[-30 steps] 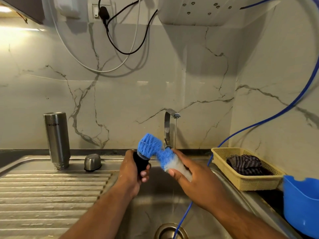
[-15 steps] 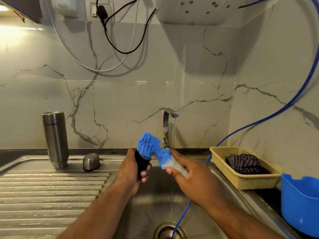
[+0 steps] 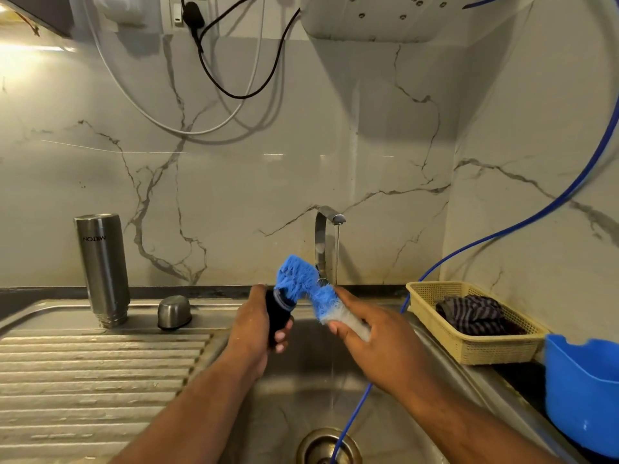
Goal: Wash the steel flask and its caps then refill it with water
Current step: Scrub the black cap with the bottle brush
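black cap (image 3: 278, 314) half hidden in left hand (image 3: 250, 329); brush (image 3: 301, 283) handle buried under right hand (image 3: 380, 343); blue tub (image 3: 582, 393) cut off right.

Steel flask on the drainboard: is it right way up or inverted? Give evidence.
Inverted: the steel flask stands on its threaded neck, and its lettering reads upside down.
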